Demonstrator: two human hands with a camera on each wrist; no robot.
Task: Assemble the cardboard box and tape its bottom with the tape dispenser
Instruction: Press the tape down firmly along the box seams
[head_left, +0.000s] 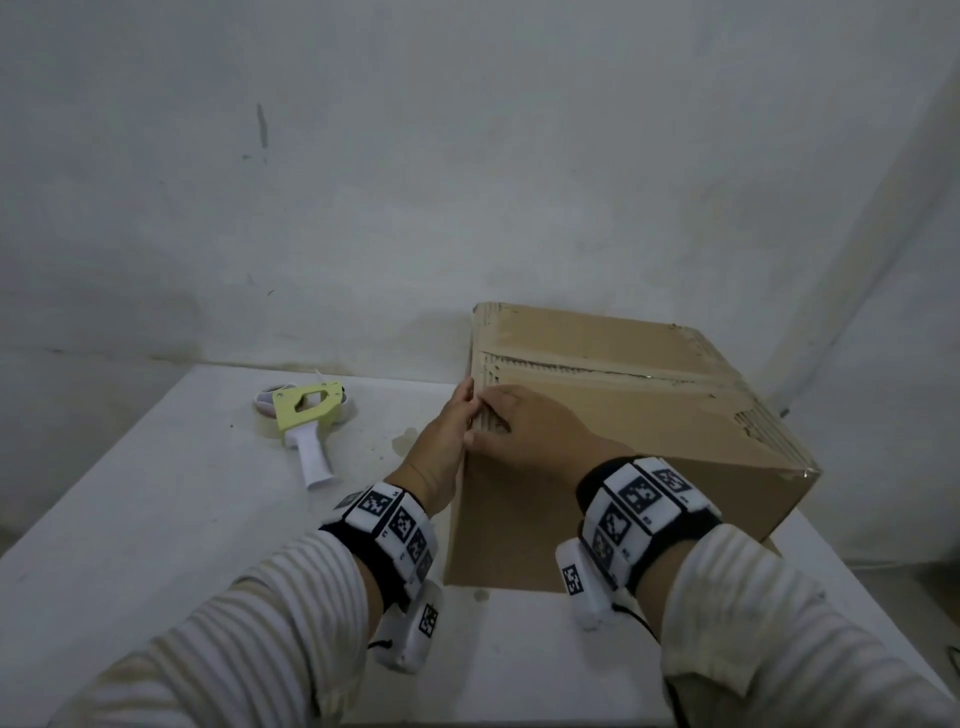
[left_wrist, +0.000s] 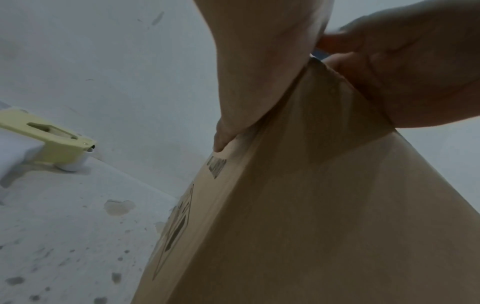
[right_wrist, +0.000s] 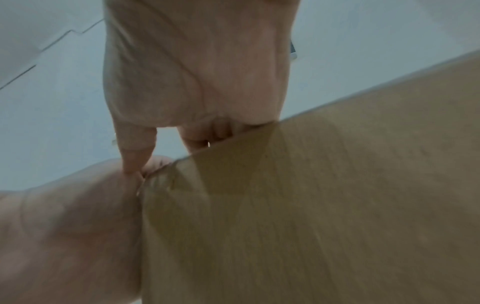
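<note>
A brown cardboard box (head_left: 623, 415) stands on the white table (head_left: 156, 519) with its top flaps folded shut along a middle seam. At the box's near left top corner, my left hand (head_left: 441, 441) lies flat against the left side, fingers pointing up. My right hand (head_left: 524, 426) rests on the top flap at the same corner, its thumb down at the edge and touching the left hand. The yellow tape dispenser (head_left: 306, 415) with its white handle lies on the table to the left, held by neither hand. From the wrists I see the box (left_wrist: 311, 205) (right_wrist: 337, 185) close up, with the dispenser (left_wrist: 52, 139) beyond it.
A white wall stands right behind the table, close to the box's far side. The table's surface is spotted with stains (left_wrist: 119, 207). Its right edge runs just past the box; bare surface lies at the front left.
</note>
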